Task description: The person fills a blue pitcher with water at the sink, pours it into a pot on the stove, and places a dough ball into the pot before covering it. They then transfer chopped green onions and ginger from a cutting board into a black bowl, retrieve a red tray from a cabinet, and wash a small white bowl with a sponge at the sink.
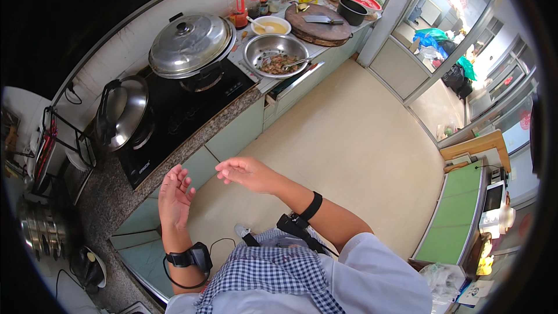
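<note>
My left hand (175,194) is raised near the front edge of the granite counter (174,157), palm turned inward, fingers slightly curled and holding nothing. To its right my right hand (248,173) hovers over the floor, bent at the wrist and also without anything in it. A gap separates the two hands. The black gas stove (187,115) lies beyond them. On it stand a large lidded steel pan (192,46) and, closer, a wok with a shiny metal lid (126,115). A steel bowl (257,54) of chopped meat mixture (277,63) with a spoon rests right of the stove.
Farther along are a bowl of yellow liquid (279,25), a round chopping board (301,32) with a cleaver (318,19), a black pot (352,11) and an oil bottle (238,8). A drawer (301,80) juts out below the counter. A green-topped cabinet (453,209) stands right.
</note>
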Motion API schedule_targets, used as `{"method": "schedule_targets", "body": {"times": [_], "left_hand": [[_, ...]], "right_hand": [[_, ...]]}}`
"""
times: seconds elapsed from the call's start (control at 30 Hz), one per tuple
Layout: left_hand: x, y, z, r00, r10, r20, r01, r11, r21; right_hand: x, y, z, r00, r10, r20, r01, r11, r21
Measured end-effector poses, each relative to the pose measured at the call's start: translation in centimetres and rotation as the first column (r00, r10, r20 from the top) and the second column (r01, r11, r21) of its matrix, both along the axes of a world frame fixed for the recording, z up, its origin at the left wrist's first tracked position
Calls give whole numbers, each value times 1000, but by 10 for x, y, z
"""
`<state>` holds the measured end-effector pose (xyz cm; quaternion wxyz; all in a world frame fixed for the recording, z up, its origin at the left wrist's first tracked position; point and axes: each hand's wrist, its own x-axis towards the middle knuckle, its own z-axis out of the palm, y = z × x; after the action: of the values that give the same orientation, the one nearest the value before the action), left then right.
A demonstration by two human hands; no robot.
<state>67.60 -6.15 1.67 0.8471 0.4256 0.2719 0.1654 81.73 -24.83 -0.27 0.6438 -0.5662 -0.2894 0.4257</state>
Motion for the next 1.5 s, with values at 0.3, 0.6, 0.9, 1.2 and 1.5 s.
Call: {"method": "schedule_targets", "body": {"times": [0.3, 0.6, 0.9, 1.2, 1.5], "left_hand": [[176, -167, -10, 970, -225, 96, 237, 963, -132], [359, -343, 5, 824, -564, 45, 566, 820, -83], [530, -426, -14, 763, -645, 36, 645, 759, -89], [759, -479, -49, 813, -581, -17, 572, 805, -161], [945, -534, -46, 857, -505, -100, 495, 862, -109]], "right_hand": [[136, -201, 22, 978, -206, 12, 206, 979, 1], [250, -392, 46, 819, -568, 82, 573, 817, -57], [390, -506, 21, 698, -712, 77, 716, 690, -110], [620, -564, 1, 673, -736, 77, 732, 648, -210], [847, -581, -16, 727, -686, 5, 674, 713, -191]]}}
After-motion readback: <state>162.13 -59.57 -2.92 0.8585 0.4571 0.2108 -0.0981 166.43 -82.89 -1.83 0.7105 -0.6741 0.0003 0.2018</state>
